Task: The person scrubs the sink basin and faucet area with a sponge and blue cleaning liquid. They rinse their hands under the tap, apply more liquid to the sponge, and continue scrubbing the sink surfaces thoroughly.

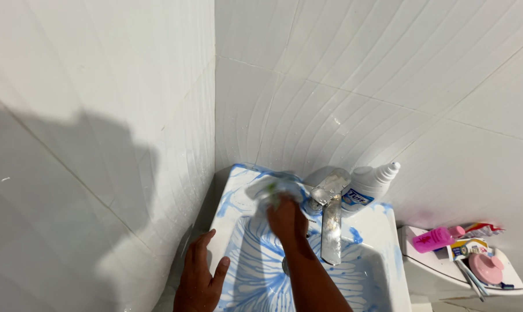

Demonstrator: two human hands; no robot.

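A white sink [372,231] streaked with blue cleaning liquid sits in the tiled corner. My right hand [287,221] reaches over the basin and presses a blurred pale scrubbing pad [277,190] with a bit of green against the sink's back left rim. My left hand [199,279] rests with spread fingers on the sink's left edge. A chrome tap [331,222] stands just right of my right hand.
A white cleaner bottle [366,186] with a blue label lies tilted on the sink's back rim behind the tap. A white shelf [423,260] at the right holds a pink bottle [438,238], a round pink container [486,267], toothbrushes and small packets. White tiled walls close in behind and left.
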